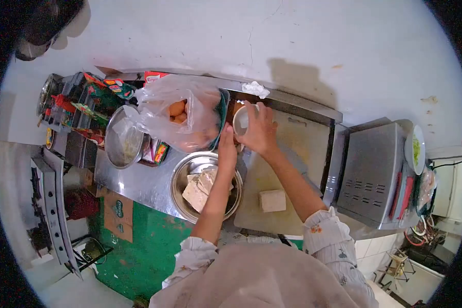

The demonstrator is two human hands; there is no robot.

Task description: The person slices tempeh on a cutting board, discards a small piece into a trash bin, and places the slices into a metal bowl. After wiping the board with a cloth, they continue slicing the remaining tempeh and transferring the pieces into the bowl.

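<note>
A small whitish bowl [241,121] is tipped on its side at the back left of the cutting board. My right hand [260,128] is closed around its rim, fingers over the far edge. My left hand [227,146] is beside the bowl's lower left edge, its fingers pointing away from me; its grip is hidden. Below my left forearm stands a metal bowl [176,187] holding pale tofu blocks [195,193]. One more tofu block [272,200] lies on the near part of the cutting board [292,149].
A clear plastic bag of eggs [177,111] stands left of my hands. A metal strainer-like bowl [124,137] and colourful packets [119,88] are farther left. On the right, a metal appliance [370,174] has a plate of chopped greens [415,150] beside it. Crumpled white paper [255,90] lies at the back.
</note>
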